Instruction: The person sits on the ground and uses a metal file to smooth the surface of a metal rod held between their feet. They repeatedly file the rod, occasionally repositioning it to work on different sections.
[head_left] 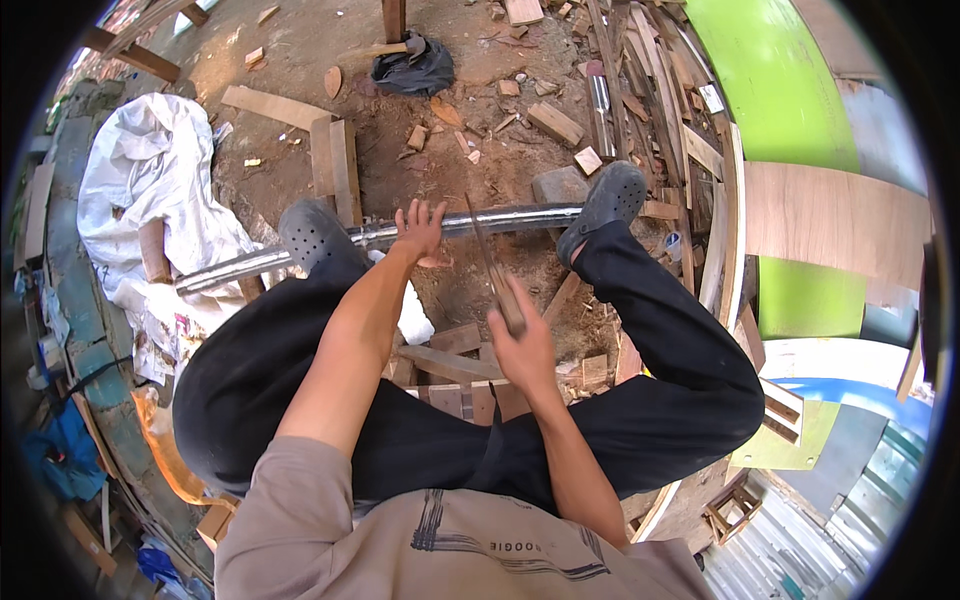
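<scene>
A long silvery bar (490, 220) lies crosswise in front of me, at the level of my feet. My left hand (422, 235) rests on its middle, fingers spread and not wrapped round it. My right hand (522, 345) is closed round the wooden handle of a long, thin-bladed tool (487, 245). The blade is seen nearly edge-on, points away from me and overlaps the bar just right of my left hand. Whether it touches the bar, and whether it has teeth, I cannot tell.
My shoes (612, 205) are close to the bar on both sides. A white sack (150, 170) lies at the left. Wood offcuts (555, 122) litter the dirt ground. Farther off, a hammer (385, 48) lies on a black bag (418, 72). Green panels (790, 80) stand at the right.
</scene>
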